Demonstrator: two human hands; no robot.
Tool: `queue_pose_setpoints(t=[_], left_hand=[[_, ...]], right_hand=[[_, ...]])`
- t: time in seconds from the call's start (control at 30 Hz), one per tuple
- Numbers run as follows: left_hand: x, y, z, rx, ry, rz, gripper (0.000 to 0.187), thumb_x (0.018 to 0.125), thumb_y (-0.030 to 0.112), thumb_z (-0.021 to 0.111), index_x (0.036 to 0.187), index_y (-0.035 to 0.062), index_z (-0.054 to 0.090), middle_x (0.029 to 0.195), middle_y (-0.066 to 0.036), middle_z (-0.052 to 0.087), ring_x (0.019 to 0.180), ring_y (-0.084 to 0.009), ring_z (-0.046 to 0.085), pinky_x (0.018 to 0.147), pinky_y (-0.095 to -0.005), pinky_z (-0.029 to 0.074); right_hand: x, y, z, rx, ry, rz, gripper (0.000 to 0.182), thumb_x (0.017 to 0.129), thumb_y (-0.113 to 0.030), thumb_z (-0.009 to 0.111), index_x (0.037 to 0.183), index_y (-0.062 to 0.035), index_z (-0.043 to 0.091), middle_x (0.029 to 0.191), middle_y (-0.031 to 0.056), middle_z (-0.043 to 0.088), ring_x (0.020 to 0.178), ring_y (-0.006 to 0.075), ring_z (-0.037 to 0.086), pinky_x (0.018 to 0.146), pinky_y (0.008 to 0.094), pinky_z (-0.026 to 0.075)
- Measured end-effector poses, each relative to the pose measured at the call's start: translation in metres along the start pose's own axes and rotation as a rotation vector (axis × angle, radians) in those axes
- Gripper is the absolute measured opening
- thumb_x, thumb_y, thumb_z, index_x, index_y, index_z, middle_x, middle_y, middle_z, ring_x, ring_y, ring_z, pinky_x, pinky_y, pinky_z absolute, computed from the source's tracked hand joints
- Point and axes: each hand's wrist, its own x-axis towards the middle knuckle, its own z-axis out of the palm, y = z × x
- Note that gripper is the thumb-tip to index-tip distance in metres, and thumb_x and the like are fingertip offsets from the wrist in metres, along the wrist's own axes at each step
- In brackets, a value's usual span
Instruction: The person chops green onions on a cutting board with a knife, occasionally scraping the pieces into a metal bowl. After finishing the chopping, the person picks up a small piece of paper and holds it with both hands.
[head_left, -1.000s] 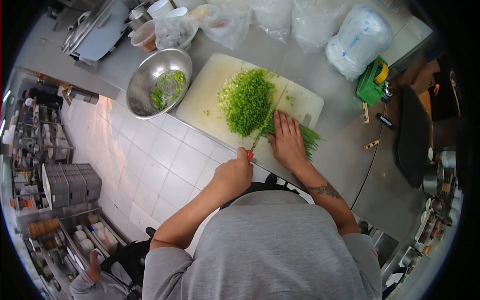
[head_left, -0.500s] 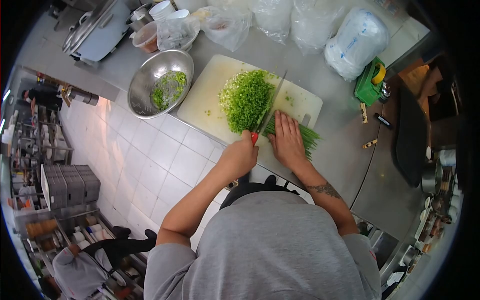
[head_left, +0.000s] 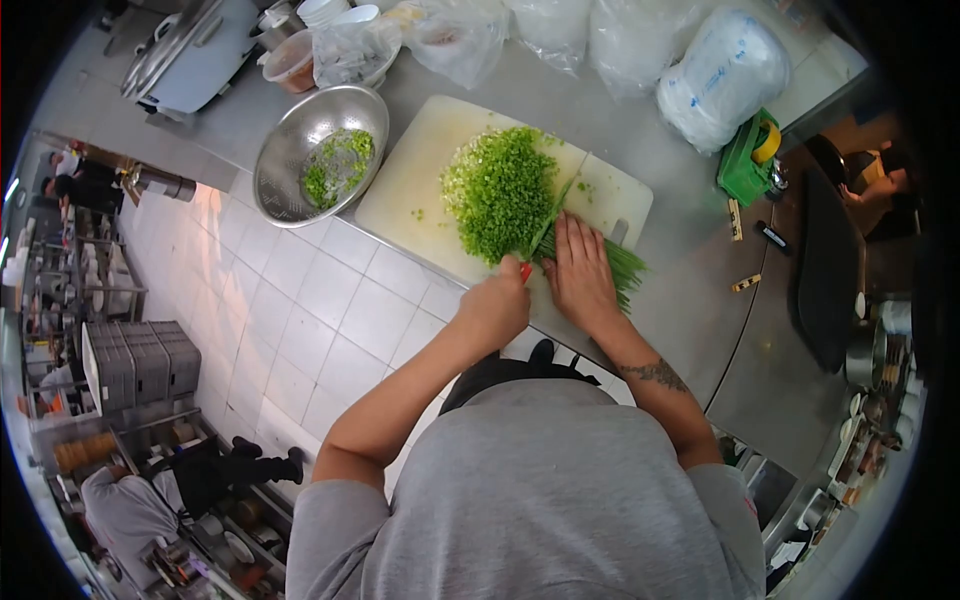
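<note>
My left hand (head_left: 497,308) is closed around the red handle of a knife (head_left: 569,194), whose thin blade, seen nearly edge-on, points away across the cutting board (head_left: 405,190). Beside the blade, my right hand (head_left: 583,275) lies with its fingers stretched over a bunch of green onions (head_left: 625,268), holding it against the board. The stalks stick out to the right from under that palm. Left of the knife is a large heap of chopped green onion (head_left: 502,195). Where the blade meets the stalks is partly hidden by my hands.
A metal colander (head_left: 285,160) with some chopped green bits stands left of the board. Plastic bags (head_left: 455,45) and a wrapped bundle (head_left: 725,75) line the back. A green basket (head_left: 742,170) is at right. Another person (head_left: 135,510) is behind, at lower left.
My left hand and the knife have shifted slightly right, and less of the blade shows. My right hand stays on the green onions. The view has moved a little.
</note>
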Motion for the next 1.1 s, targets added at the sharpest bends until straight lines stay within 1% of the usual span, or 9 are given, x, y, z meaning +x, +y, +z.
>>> queue_pose_setpoints(t=[0.07, 0.17, 0.27, 0.43, 0.67, 0.77, 0.87, 0.97, 1.1], left_hand=[[0.016, 0.001, -0.001, -0.017, 0.014, 0.025, 0.029, 0.09, 0.016, 0.054, 0.1, -0.0051, 0.038, 0.07, -0.032, 0.061, 0.069, -0.0496, 0.062, 0.064, -0.0558, 0.049], [0.016, 0.002, -0.014, -0.095, -0.053, -0.024, 0.029, 0.091, 0.017, 0.054, 0.101, -0.0053, 0.038, 0.07, -0.032, 0.061, 0.07, -0.0495, 0.061, 0.064, -0.0554, 0.049], [-0.003, 0.001, -0.017, -0.04, -0.006, 0.007, 0.03, 0.092, 0.019, 0.053, 0.101, -0.005, 0.038, 0.071, -0.032, 0.061, 0.07, -0.0494, 0.061, 0.063, -0.0544, 0.049], [-0.037, 0.017, -0.031, -0.001, -0.095, -0.064, 0.03, 0.093, 0.019, 0.053, 0.102, -0.0046, 0.037, 0.071, -0.032, 0.061, 0.07, -0.0498, 0.061, 0.063, -0.0542, 0.048], [-0.029, 0.005, -0.016, -0.012, -0.098, -0.062, 0.028, 0.093, 0.018, 0.052, 0.102, -0.0048, 0.037, 0.072, -0.033, 0.061, 0.07, -0.0503, 0.061, 0.063, -0.055, 0.048], [0.005, -0.009, 0.005, -0.031, 0.032, 0.091, 0.028, 0.093, 0.018, 0.052, 0.103, -0.0049, 0.038, 0.07, -0.031, 0.061, 0.063, -0.046, 0.063, 0.058, -0.0521, 0.05], [0.025, 0.004, -0.009, -0.121, -0.044, 0.012, 0.029, 0.093, 0.017, 0.052, 0.103, -0.0054, 0.038, 0.068, -0.029, 0.061, 0.055, -0.0395, 0.063, 0.051, -0.0473, 0.051], [0.023, -0.002, -0.013, -0.131, -0.072, 0.002, 0.03, 0.093, 0.018, 0.053, 0.104, -0.0059, 0.038, 0.065, -0.026, 0.061, 0.049, -0.0338, 0.063, 0.045, -0.0431, 0.05], [-0.008, -0.001, -0.025, -0.074, -0.036, 0.022, 0.03, 0.093, 0.018, 0.053, 0.103, -0.005, 0.037, 0.067, -0.028, 0.061, 0.054, -0.0405, 0.062, 0.05, -0.0473, 0.05]], right_hand=[[0.0, -0.001, -0.002, -0.024, 0.003, -0.001, 0.068, 0.093, -0.026, 0.053, 0.145, 0.0065, 0.025, 0.145, 0.0223, 0.036, 0.137, 0.0356, 0.031, 0.114, 0.0482, 0.022], [0.001, -0.003, -0.008, -0.051, 0.015, -0.001, 0.068, 0.093, -0.026, 0.054, 0.145, 0.0063, 0.025, 0.144, 0.022, 0.036, 0.136, 0.0358, 0.032, 0.114, 0.0485, 0.023], [-0.001, -0.001, -0.002, -0.005, 0.035, 0.019, 0.069, 0.093, -0.026, 0.054, 0.145, 0.0076, 0.024, 0.143, 0.0231, 0.037, 0.135, 0.0368, 0.032, 0.113, 0.0493, 0.023], [-0.003, 0.0, -0.001, 0.035, 0.06, 0.007, 0.069, 0.094, -0.026, 0.052, 0.144, 0.0097, 0.022, 0.142, 0.025, 0.036, 0.135, 0.0374, 0.032, 0.113, 0.0495, 0.023], [0.0, -0.002, -0.004, 0.024, 0.024, 0.017, 0.067, 0.094, -0.026, 0.052, 0.144, 0.0088, 0.025, 0.143, 0.024, 0.036, 0.135, 0.0366, 0.032, 0.113, 0.049, 0.022], [0.0, -0.001, -0.001, 0.016, 0.022, 0.016, 0.067, 0.093, -0.026, 0.053, 0.144, 0.0077, 0.026, 0.144, 0.0229, 0.037, 0.136, 0.0358, 0.032, 0.114, 0.0489, 0.022], [-0.001, -0.001, -0.001, 0.013, 0.026, 0.012, 0.069, 0.092, -0.027, 0.055, 0.145, 0.0067, 0.025, 0.145, 0.0222, 0.036, 0.137, 0.0352, 0.031, 0.114, 0.0494, 0.021], [-0.001, 0.0, -0.006, 0.008, 0.041, 0.026, 0.072, 0.091, -0.028, 0.058, 0.145, 0.0064, 0.024, 0.145, 0.0219, 0.035, 0.137, 0.035, 0.031, 0.114, 0.0502, 0.02], [-0.004, 0.0, -0.008, 0.043, 0.045, 0.047, 0.075, 0.09, -0.029, 0.059, 0.146, 0.0065, 0.023, 0.146, 0.0219, 0.034, 0.138, 0.035, 0.03, 0.114, 0.0506, 0.019]])
